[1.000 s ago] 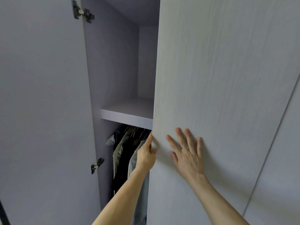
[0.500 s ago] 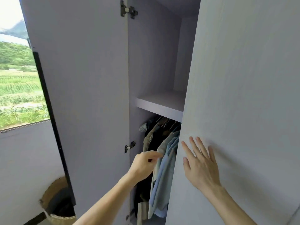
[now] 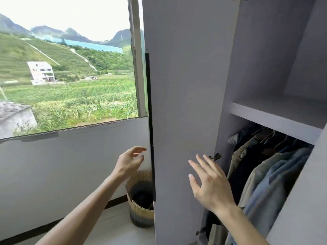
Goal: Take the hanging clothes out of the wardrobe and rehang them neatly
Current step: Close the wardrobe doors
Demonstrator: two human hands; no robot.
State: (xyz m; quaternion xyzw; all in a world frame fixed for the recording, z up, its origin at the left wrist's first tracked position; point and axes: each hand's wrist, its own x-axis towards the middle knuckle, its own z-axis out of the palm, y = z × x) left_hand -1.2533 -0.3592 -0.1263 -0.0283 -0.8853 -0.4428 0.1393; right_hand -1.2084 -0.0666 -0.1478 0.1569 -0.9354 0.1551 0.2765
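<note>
Window beside open wardrobe of clothes

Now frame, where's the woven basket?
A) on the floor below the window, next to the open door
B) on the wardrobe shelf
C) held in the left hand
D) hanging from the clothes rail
A: the woven basket stands on the floor beneath the window, and the edge of the open wardrobe door cuts off its right side.

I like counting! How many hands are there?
2. The left hand is beside the open wardrobe door; the right hand is in front of it. None hidden.
</note>
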